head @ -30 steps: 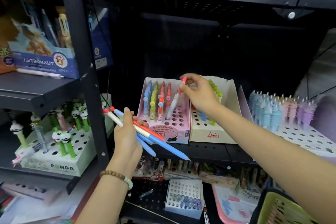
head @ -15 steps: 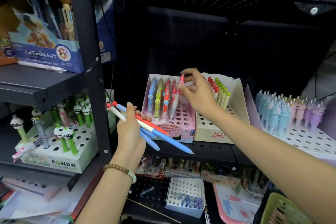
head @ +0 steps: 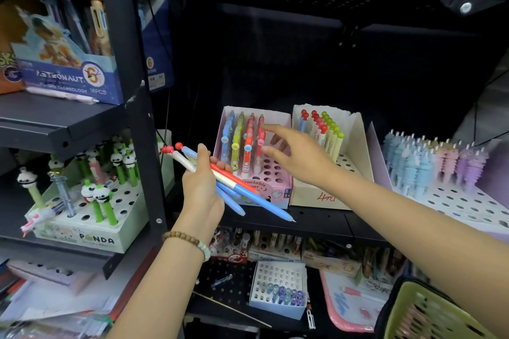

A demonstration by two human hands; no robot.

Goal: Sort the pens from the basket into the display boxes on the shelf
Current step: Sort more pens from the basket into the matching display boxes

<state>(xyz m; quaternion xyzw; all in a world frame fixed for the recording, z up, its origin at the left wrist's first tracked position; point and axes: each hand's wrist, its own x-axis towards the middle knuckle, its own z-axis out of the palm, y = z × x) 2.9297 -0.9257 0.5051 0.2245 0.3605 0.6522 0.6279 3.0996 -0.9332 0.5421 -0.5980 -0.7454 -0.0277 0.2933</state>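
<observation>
On the black metal shelf (head: 316, 219), a pink cardboard display box (head: 271, 187) with a punched top of round holes holds four slanted rows of smooth plastic pens (head: 242, 140): blue, yellow-green, red-orange and pink, each with a small round badge on its barrel. The right hand (head: 298, 155) hovers just over the box's bare holes, fingers (head: 271, 129) spread wide and empty, fingertips close by the pink row. At about nine o'clock from the box, the left hand (head: 202, 187) is closed around a bundle of loose pens (head: 242, 191), slim rounded barrels in blue, white and red, tips pointing toward four o'clock, red knobbed caps sticking out toward ten o'clock. A bracelet (head: 187, 239) of round wooden beads circles that wrist.

Touching the pink box at three o'clock stands a plain cream cardboard box (head: 355, 162) with torn-looking edges, holding pens with red and green ball tops. Farther toward three o'clock, a lilac tray (head: 454, 201) carries pastel pens with ridged, cone-stacked bodies. Toward nine o'clock, past the upright post, a white box marked PANDA (head: 93, 237) holds green stems with panda heads. At five o'clock, in the lower corner, sits a yellow-green plastic basket (head: 429, 316) with a lattice wall.
</observation>
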